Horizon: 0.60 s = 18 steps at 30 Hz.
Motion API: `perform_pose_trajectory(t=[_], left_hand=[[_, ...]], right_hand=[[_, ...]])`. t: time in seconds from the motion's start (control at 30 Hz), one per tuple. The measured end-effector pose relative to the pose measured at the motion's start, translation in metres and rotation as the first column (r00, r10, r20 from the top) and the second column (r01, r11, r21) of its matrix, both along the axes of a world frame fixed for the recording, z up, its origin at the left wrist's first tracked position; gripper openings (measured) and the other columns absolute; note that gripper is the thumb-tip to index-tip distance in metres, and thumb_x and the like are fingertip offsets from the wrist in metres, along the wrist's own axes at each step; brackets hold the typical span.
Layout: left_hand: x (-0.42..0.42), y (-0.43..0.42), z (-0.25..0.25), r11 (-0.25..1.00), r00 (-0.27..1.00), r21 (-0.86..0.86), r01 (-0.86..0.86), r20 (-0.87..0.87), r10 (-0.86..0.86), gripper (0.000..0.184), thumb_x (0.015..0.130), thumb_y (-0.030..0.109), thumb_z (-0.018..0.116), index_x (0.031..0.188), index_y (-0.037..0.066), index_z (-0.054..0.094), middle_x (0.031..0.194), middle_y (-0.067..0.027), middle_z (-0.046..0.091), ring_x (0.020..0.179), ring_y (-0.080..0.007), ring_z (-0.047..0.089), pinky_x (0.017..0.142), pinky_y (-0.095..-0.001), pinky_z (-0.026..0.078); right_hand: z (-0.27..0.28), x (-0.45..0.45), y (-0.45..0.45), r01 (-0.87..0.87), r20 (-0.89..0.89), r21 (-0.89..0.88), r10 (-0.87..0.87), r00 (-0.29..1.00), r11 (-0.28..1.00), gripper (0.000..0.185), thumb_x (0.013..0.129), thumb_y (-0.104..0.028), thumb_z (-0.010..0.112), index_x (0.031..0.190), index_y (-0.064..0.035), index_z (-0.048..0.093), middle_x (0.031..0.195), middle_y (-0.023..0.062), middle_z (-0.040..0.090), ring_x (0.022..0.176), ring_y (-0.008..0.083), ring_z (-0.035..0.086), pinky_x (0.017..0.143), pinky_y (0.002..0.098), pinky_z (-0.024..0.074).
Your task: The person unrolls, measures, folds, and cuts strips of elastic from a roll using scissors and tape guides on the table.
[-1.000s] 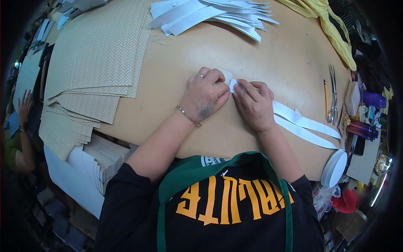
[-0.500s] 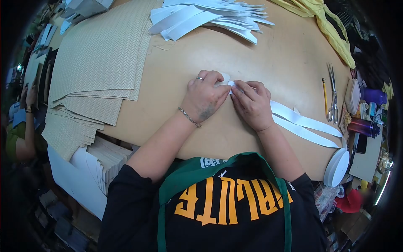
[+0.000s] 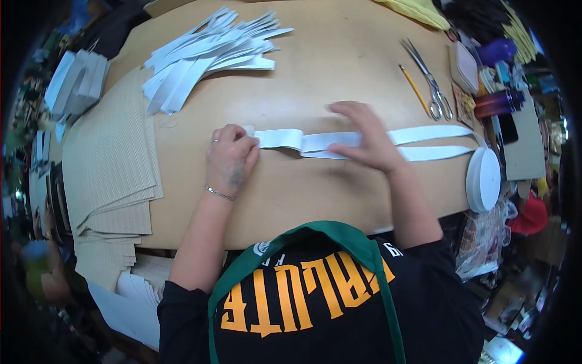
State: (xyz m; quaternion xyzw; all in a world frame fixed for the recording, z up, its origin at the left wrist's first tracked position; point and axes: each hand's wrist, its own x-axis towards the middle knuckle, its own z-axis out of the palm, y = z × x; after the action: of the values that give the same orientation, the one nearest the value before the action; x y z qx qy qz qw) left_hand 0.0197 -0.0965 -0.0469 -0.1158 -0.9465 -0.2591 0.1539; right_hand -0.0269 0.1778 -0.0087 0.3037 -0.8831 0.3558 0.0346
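My left hand point(image 3: 230, 158) is closed on the near end of a white ribbon strip point(image 3: 279, 139), with a small pale piece showing just past the fingertips. From there the strip runs right across the table, lifting in a low fold near its middle. My right hand point(image 3: 368, 141) is over the strip, thumb and fingers spread apart, slightly blurred; whether it touches the strip I cannot tell. Beyond it, two lengths of ribbon lead to a white roll point(image 3: 485, 180) at the table's right edge.
A pile of white strips point(image 3: 209, 57) lies at the back left. Stacked woven-pattern sheets point(image 3: 109, 145) cover the left side. Scissors point(image 3: 431, 85) and a yellow pencil point(image 3: 414, 91) lie at the back right, near a purple tumbler point(image 3: 498, 104). Another person's arm shows at far left.
My hands have separated: the left moved left with the ribbon end, while the right opened above the strip. The ribbon is now stretched out between them. The camera view has turned.
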Motion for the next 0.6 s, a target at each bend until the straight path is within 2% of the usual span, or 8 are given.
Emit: perform_pose_trajectory(t=[0.07, 0.13, 0.27, 0.37, 0.47, 0.6], left_hand=[[-0.001, 0.001, -0.001, 1.0, 1.0, -0.01, -0.004, 0.006, 0.004, 0.006, 0.069, 0.01, 0.069, 0.075, 0.009, 0.067, 0.086, -0.0064, 0.056, 0.085, -0.0263, 0.053, 0.071, -0.0364, 0.046], [0.0, 0.001, -0.003, 1.0, 1.0, -0.025, -0.013, 0.013, 0.013, 0.005, 0.069, 0.012, 0.069, 0.074, 0.011, 0.067, 0.088, -0.0035, 0.056, 0.087, -0.0251, 0.053, 0.069, -0.0367, 0.048], [-0.002, 0.002, -0.001, 0.999, 1.0, -0.04, -0.005, -0.004, 0.005, 0.004, 0.07, 0.012, 0.069, 0.074, 0.01, 0.067, 0.086, -0.0042, 0.057, 0.086, -0.0255, 0.053, 0.07, -0.0363, 0.047], [-0.002, 0.001, -0.002, 0.998, 1.0, -0.06, 0.003, 0.005, -0.002, 0.004, 0.071, 0.012, 0.069, 0.074, 0.01, 0.067, 0.085, -0.0049, 0.057, 0.086, -0.0258, 0.053, 0.071, -0.0359, 0.047], [-0.003, 0.002, -0.002, 0.999, 1.0, -0.047, 0.008, 0.028, -0.007, 0.006, 0.071, 0.01, 0.069, 0.076, 0.008, 0.067, 0.085, -0.0061, 0.058, 0.085, -0.026, 0.053, 0.073, -0.0352, 0.046], [-0.002, 0.002, -0.001, 1.0, 0.998, -0.018, 0.013, 0.057, -0.012, 0.008, 0.071, 0.006, 0.069, 0.078, 0.005, 0.068, 0.085, -0.0077, 0.058, 0.085, -0.026, 0.052, 0.076, -0.034, 0.043]], right_hand=[[0.008, 0.0, 0.062, 0.097, 0.039, 0.217, -0.108, 0.993, 0.971, 0.048, 0.069, -0.03, 0.073, 0.112, -0.012, 0.059, 0.117, 0.0093, 0.055, 0.107, 0.0303, 0.05, 0.093, 0.039, 0.0386], [0.01, 0.004, 0.088, 0.134, 0.102, 0.351, -0.18, 0.978, 0.927, 0.044, 0.069, -0.029, 0.073, 0.108, -0.0118, 0.06, 0.112, 0.0076, 0.056, 0.106, 0.0293, 0.05, 0.092, 0.0382, 0.039], [-0.001, 0.002, 0.089, 0.156, 0.109, 0.512, -0.243, 0.964, 0.845, 0.038, 0.068, -0.027, 0.073, 0.101, -0.0109, 0.061, 0.1, 0.0058, 0.057, 0.103, 0.0274, 0.049, 0.09, 0.0362, 0.0395], [-0.005, -0.005, 0.089, 0.116, 0.186, 0.486, -0.232, 0.955, 0.866, 0.033, 0.07, -0.029, 0.072, 0.094, -0.0104, 0.061, 0.094, 0.005, 0.056, 0.102, 0.0258, 0.048, 0.09, 0.0366, 0.0377], [0.002, -0.006, 0.086, 0.116, 0.143, 0.479, -0.208, 0.968, 0.87, 0.034, 0.067, -0.028, 0.075, 0.09, -0.0097, 0.059, 0.093, 0.0045, 0.058, 0.094, 0.0248, 0.05, 0.084, 0.0341, 0.0408], [0.006, 0.004, 0.091, 0.079, 0.22, 0.444, -0.194, 0.956, 0.893, 0.029, 0.069, -0.027, 0.074, 0.089, -0.0109, 0.062, 0.086, 0.0032, 0.062, 0.089, 0.0234, 0.051, 0.085, 0.0344, 0.0397]])
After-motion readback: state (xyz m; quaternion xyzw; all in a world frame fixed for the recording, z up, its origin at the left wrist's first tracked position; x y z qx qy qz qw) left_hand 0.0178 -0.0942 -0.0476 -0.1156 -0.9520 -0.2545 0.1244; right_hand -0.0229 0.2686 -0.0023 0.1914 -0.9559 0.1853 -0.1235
